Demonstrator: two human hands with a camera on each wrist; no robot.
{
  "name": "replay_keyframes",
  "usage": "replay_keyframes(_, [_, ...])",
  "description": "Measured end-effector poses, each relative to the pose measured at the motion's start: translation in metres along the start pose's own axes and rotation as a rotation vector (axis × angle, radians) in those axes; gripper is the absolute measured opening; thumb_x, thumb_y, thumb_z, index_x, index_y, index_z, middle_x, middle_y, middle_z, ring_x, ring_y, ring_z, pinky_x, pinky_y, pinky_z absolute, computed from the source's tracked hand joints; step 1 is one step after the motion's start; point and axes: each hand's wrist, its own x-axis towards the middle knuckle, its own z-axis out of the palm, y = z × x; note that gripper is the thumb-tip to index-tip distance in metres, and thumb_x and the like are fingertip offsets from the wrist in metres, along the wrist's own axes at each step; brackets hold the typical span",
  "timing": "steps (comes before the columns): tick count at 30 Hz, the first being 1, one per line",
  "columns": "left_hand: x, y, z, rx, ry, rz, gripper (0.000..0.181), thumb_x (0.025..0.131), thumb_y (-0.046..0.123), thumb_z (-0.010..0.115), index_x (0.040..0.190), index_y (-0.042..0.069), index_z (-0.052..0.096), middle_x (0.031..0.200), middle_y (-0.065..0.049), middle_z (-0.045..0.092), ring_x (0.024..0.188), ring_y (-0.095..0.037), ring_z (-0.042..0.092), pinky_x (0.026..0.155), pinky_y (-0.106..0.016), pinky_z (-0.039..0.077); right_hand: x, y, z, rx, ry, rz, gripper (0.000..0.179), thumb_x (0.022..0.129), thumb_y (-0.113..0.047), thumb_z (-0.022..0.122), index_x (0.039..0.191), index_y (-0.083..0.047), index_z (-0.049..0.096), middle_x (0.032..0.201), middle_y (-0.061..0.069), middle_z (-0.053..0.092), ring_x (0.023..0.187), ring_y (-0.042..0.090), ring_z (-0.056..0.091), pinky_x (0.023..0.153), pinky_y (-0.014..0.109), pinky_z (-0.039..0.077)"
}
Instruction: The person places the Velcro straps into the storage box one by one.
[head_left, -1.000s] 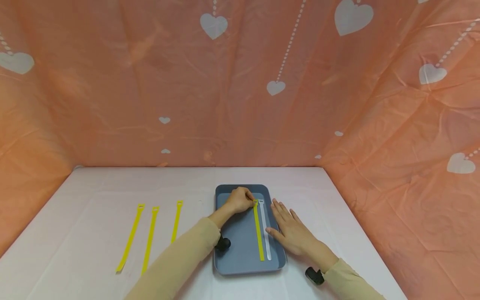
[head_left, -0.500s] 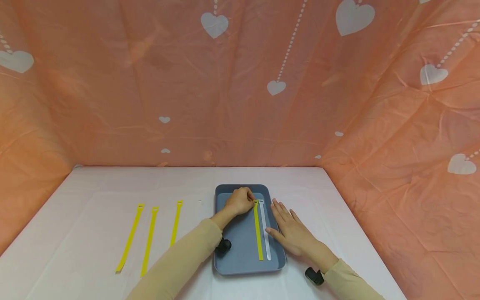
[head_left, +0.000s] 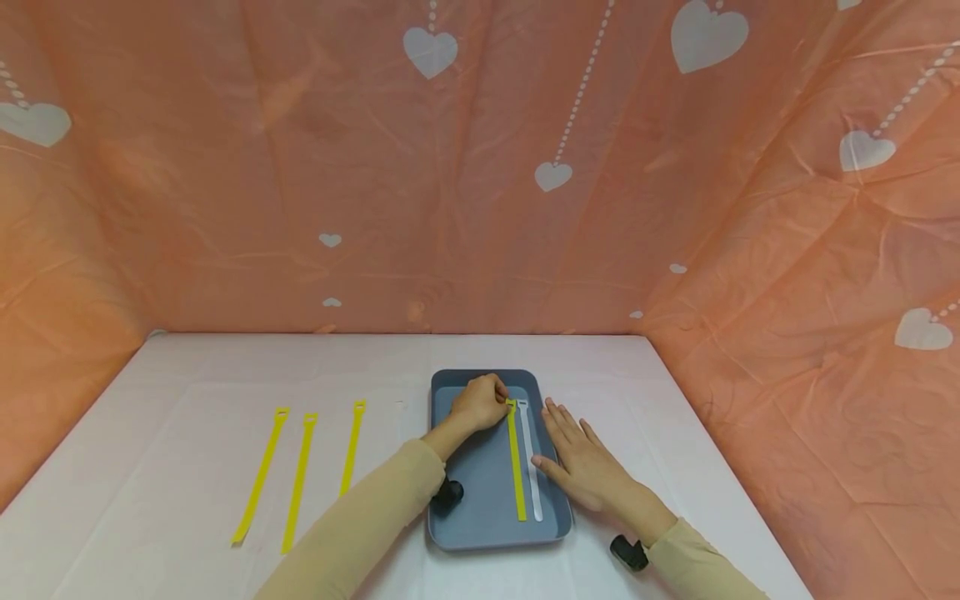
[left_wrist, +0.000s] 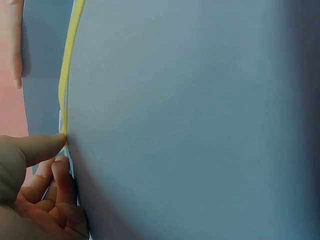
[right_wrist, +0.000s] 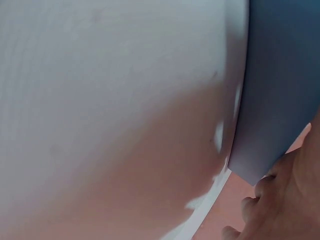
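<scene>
In the head view my left hand point(head_left: 480, 402) reaches into the grey-blue tray point(head_left: 480, 533), its thumb and fingers pinching the slotted head of a yellow cable strap point(head_left: 517, 475). The wrist view shows the thumb tip on that yellow strap point(left_wrist: 66, 75), the other fingers curled below it. Right beside the yellow strap lies a white cable strap point(head_left: 533, 475), roughly parallel, its slotted head at the far end. My right hand point(head_left: 585, 462) lies with straight fingers along the tray's right side, thumb over the rim. From the right wrist, the tray's outer wall point(right_wrist: 280, 75) shows beside the fingers.
Left of the tray, three more yellow straps lie on the white table point(head_left: 187, 467): a leftmost strap point(head_left: 260, 479), a middle strap point(head_left: 300, 483) and a strap partly behind the left sleeve point(head_left: 352, 446). An orange curtain with hearts point(head_left: 480, 250) encloses the back and sides.
</scene>
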Motion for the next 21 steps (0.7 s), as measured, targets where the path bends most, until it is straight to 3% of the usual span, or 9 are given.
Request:
replay_keyframes(7, [-0.002,-0.001,-0.006,-0.07,0.005,0.016,0.012,0.091,0.009,0.076,0.102,0.006,0.072,0.095,-0.005,0.071,0.085,-0.018,0.066,0.075,-0.037,0.055,0.001,-0.001,0.0,-0.013,0.001,0.007,0.082,0.108,-0.052,0.047,0.163,0.003,0.019,0.173,0.016,0.011,0.158,0.039,0.014,0.123,0.065,0.015])
replay_keyframes(14, [-0.007,0.005,-0.016,-0.153,0.001,0.082,0.012,0.096,0.008,0.071,0.107,0.005,0.071,0.099,-0.006,0.07,0.088,-0.019,0.065,0.08,-0.037,0.055,0.0,-0.001,0.0,-0.014,0.009,-0.004,0.083,0.108,-0.052,0.047,0.163,0.004,0.02,0.172,0.017,0.013,0.158,0.04,0.016,0.122,0.066,0.016])
replay_keyframes(21, [-0.015,0.013,-0.032,-0.247,0.009,0.125,0.013,0.097,0.008,0.071,0.11,0.006,0.07,0.103,-0.007,0.07,0.076,-0.014,0.063,0.066,-0.029,0.053,0.0,0.0,0.0,-0.017,-0.007,0.006,0.084,0.107,-0.055,0.046,0.164,0.002,0.017,0.173,0.015,0.01,0.158,0.038,0.013,0.123,0.065,0.015])
